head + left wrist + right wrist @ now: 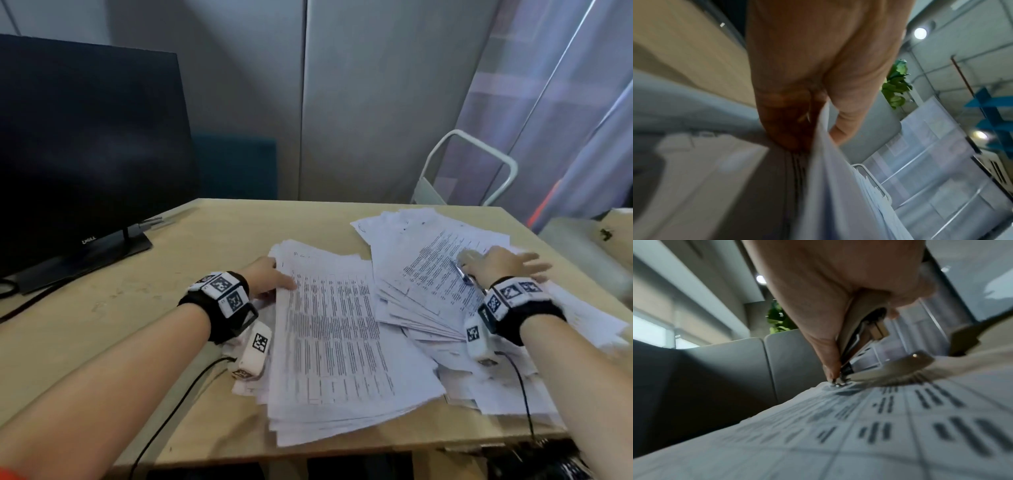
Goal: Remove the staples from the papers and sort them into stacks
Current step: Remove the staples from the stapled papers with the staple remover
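Two loose heaps of printed papers lie on the wooden table. My left hand pinches the upper left edge of the near stack; in the left wrist view the thumb lies over the sheet and the fingers sit beneath it. My right hand rests on the far right pile and holds a metal staple remover. In the right wrist view the staple remover has its tip down on the corner of a printed sheet, and the thumb presses along it.
A dark Dell monitor stands at the back left on its base. Behind the table's far right edge is a white chair frame. A pale box sits off the right side. Black cables trail from both wrists.
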`<state>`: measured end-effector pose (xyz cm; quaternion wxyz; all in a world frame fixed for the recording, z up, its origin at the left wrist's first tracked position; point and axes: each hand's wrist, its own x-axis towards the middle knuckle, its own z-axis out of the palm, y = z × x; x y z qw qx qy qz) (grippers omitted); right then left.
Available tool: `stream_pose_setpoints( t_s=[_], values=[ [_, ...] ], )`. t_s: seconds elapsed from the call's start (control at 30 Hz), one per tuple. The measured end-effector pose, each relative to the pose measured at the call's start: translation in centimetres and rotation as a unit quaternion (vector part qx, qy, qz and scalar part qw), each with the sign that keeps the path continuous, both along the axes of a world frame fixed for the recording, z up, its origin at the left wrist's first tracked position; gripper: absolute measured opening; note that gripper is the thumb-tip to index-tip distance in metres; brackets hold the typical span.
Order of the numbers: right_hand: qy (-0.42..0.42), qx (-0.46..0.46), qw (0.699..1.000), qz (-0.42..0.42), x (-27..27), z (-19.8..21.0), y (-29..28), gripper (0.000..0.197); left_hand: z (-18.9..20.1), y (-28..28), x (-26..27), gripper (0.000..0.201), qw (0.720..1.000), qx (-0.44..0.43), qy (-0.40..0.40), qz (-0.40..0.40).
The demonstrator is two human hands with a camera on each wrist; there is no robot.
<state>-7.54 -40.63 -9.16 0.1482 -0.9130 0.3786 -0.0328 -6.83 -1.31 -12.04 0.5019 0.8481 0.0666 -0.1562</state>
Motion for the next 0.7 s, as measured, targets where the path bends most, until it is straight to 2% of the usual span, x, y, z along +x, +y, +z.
stream_pose_setpoints(
  t_s=[0.03,0.07,0.13,0.2,0.23,0.3,0.37,0.43,0.53,0.6,0.7],
  values=[
    [-0.023,-0.037,0.999,0.024,-0.3,0.1,1.0,0.054,0.0,0.0,-0.2,0.018,1.000,-0.014,0.010,0.002],
    [-0.065,-0.059,0.994,0.062,-0.6,0.5,2.1,0.046,-0.2,0.1,-0.2,0.021,0.999,-0.024,0.008,0.021],
    [-0.156,-0.024,0.975,0.154,-0.7,0.9,4.5,0.041,-1.2,0.4,0.3,0.042,0.997,-0.045,-0.014,0.054],
    [-0.178,0.103,0.956,0.208,-0.7,1.8,7.6,0.036,-2.2,0.4,0.9,0.049,0.996,-0.043,-0.041,0.059],
    [-0.168,0.191,0.940,0.229,-0.6,2.0,9.3,0.036,-1.7,0.1,0.3,0.042,0.995,-0.049,-0.059,0.058],
    [-0.121,0.347,0.888,0.277,-1.0,2.6,13.0,0.040,-0.5,-0.3,-0.7,0.021,0.990,-0.101,-0.072,0.067],
    [-0.075,0.402,0.848,0.337,-1.2,2.4,15.8,0.045,0.4,-0.4,-1.2,0.017,0.983,-0.167,-0.046,0.069],
    [-0.034,0.369,0.837,0.402,-1.2,1.7,18.0,0.047,1.0,-0.1,-1.3,0.012,0.974,-0.216,0.019,0.068],
    [0.004,0.251,0.839,0.483,-1.4,0.4,19.9,0.048,0.8,0.3,-1.3,0.008,0.957,-0.251,0.118,0.088],
    [0.007,0.183,0.842,0.507,-1.8,-0.3,20.3,0.050,0.2,0.3,-1.1,0.012,0.958,-0.234,0.135,0.092],
    [0.013,0.142,0.847,0.512,-1.9,-1.4,20.8,0.052,-0.6,-0.1,-1.2,0.025,0.958,-0.228,0.147,0.092]
  ],
)
